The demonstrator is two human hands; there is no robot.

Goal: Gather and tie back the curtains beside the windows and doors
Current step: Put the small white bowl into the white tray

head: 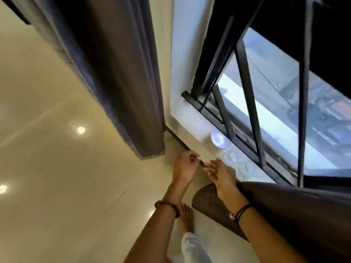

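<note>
A dark brown curtain (121, 76) hangs gathered to the left of the window (269, 103), its hem just above the floor. A second brown curtain (284, 215) is bunched at the lower right, under my right forearm. My left hand (185, 165) and my right hand (221, 174) meet in front of the sill, each pinching one end of a small dark tie (202, 164) stretched between the fingertips. The tie touches neither curtain.
Black metal bars (245, 78) cross the window. On the sill (191, 122) stand a round white object (218, 139) and clear glass items (233, 156). Glossy cream floor tiles (57, 168) stretch to the left. My bare foot (186, 215) is below the hands.
</note>
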